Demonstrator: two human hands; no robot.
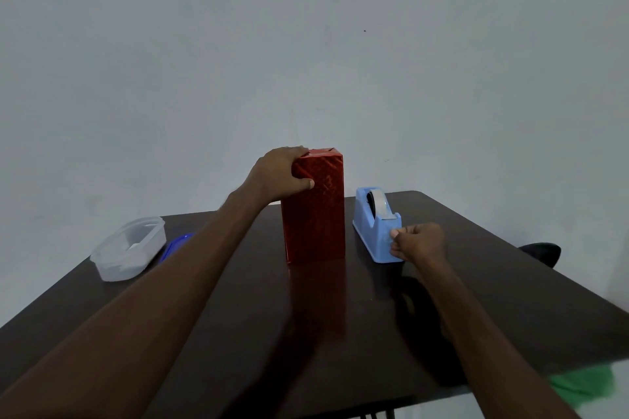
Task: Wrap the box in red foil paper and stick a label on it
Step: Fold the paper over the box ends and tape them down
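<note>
A tall box covered in shiny red foil paper stands upright in the middle of the dark table. My left hand grips its top left corner, thumb across the front face and fingers over the top. To the right of the box sits a light blue tape dispenser with a roll of clear tape. At the dispenser's front cutter, my right hand pinches the clear tape end between thumb and fingers. No label is in view.
A clear plastic container sits at the table's left edge, with a blue lid beside it, partly behind my left forearm. A dark object lies past the right edge. Something green shows beyond the near right corner.
</note>
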